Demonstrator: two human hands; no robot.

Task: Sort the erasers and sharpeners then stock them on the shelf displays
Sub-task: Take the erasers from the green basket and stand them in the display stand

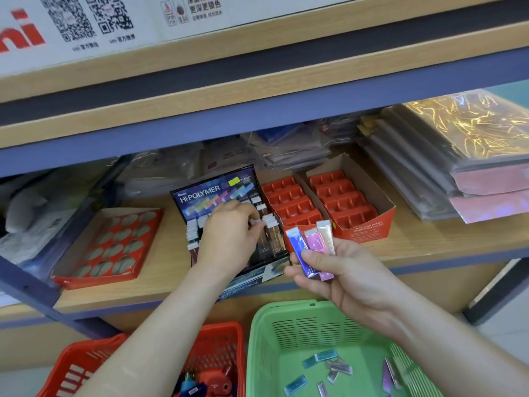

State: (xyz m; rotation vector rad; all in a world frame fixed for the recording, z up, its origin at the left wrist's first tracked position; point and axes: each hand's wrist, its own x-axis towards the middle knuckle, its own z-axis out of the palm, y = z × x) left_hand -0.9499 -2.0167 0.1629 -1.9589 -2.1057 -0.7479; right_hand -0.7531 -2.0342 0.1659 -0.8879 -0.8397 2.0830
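Fingertips of the left hand (229,233) pinch the white end of a slim eraser (260,222) standing in the black Hi-Polymer display box (211,190) on the wooden shelf (429,242). The right hand (340,270), just beside the box, grips three foil-wrapped erasers (310,245) (blue, pink and rose gold) fanned upright between thumb and curled fingers. Below the shelf, a green basket (257,339) holds scattered loose erasers (326,355), and a red basket (217,348) beside it holds sharpeners (217,386).
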